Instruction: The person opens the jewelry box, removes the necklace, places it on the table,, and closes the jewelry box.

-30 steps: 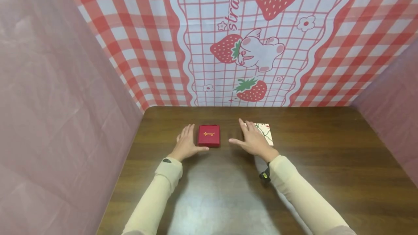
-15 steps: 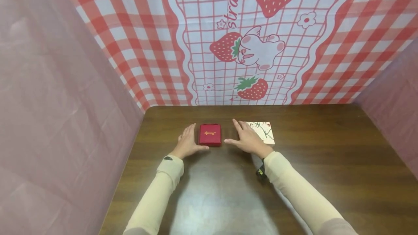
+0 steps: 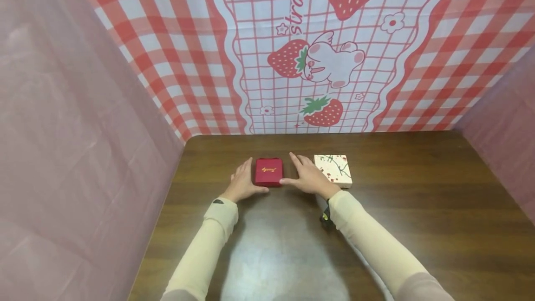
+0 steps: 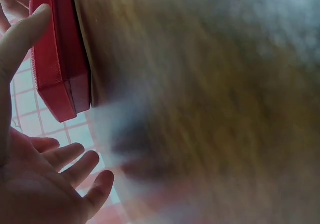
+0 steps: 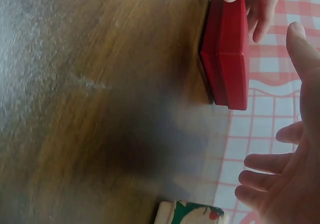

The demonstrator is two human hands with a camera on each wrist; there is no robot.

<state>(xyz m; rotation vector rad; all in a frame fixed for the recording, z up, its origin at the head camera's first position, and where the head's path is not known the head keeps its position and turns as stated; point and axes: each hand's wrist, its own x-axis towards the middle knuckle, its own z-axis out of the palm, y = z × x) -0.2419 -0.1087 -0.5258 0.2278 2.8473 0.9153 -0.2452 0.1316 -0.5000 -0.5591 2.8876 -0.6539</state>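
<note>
A small red box [image 3: 269, 172] with gold lettering lies flat on the brown table [image 3: 418, 208]. My left hand [image 3: 244, 181] lies open along its left side, fingers straight, and the thumb reaches the box's near edge. My right hand [image 3: 305, 176] is open on the box's right side, its thumb tip at the near right corner. In the left wrist view the thumb of my left hand [image 4: 45, 174] lies against the red box [image 4: 60, 59]. In the right wrist view my right hand [image 5: 290, 184] hovers just off the red box [image 5: 227, 54].
A white box [image 3: 333, 170] with a floral print lies just right of my right hand, and its edge shows as the white box [image 5: 192, 215] in the right wrist view. A strawberry-print cloth [image 3: 317, 59] backs the table, and pink sheets [image 3: 75, 129] wall both sides.
My right hand has slid left, off the white floral box and up to the red box's right side. The left hand has stayed beside the red box.
</note>
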